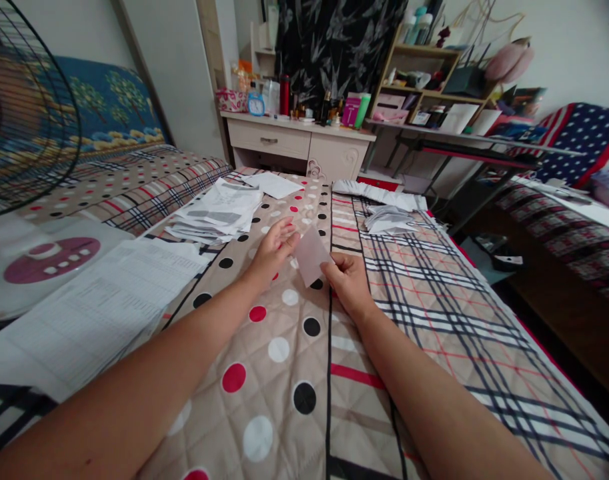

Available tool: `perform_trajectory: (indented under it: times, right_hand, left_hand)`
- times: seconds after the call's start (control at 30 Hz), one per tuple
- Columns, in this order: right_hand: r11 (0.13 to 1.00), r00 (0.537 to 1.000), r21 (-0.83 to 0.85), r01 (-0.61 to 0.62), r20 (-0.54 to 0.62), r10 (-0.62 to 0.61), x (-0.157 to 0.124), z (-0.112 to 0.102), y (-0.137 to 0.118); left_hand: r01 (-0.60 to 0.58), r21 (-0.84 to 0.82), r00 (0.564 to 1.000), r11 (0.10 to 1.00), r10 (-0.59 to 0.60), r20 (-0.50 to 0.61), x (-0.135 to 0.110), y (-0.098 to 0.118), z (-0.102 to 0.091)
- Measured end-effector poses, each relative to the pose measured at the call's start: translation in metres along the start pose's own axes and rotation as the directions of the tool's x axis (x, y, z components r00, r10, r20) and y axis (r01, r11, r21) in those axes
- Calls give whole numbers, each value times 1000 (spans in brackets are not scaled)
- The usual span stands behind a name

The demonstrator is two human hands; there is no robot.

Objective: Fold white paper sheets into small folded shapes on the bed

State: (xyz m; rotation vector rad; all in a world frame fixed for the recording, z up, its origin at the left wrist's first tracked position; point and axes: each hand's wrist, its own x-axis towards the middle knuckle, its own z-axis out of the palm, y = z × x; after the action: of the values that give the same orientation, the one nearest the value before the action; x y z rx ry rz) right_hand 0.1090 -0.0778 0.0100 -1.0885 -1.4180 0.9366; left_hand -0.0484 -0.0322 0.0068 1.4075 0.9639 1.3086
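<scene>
A small piece of white paper (311, 259) is held over the dotted strip of the bedspread, pinched at its right edge between the thumb and fingers of my right hand (351, 280). My left hand (275, 245) is at the paper's left edge with its fingers apart; whether the thumb touches the paper I cannot tell. Beyond my left hand lies a loose stack of cut papers (221, 210), with a white sheet (273, 185) behind it. Past my right hand sits a smaller pile of grey-white paper pieces (391, 219), close to a long folded strip of paper (379, 193).
Printed sheets (104, 307) lie at the left beside a white fan base (49, 260) with a pink panel. The fan's wire guard (44, 120) fills the upper left. A white dresser (294, 143) and a desk (449, 140) stand beyond the patterned bedspread (284, 373).
</scene>
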Motion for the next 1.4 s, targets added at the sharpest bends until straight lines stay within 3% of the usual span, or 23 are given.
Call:
perform_trajectory:
  times: [0.37, 0.97, 1.4]
  right_hand:
    - [954, 976, -285, 92, 216, -30, 0, -3, 6]
    - [940, 942, -297, 167, 328, -64, 0, -3, 7]
    - [955, 908, -213, 206, 405, -106, 1, -7, 2]
  left_hand:
    - [-9, 11, 997, 1000, 8, 77, 1, 0, -2]
    - [24, 67, 997, 997, -28, 66, 0, 3, -2]
    - [73, 0, 995, 997, -72, 71, 1, -3, -6]
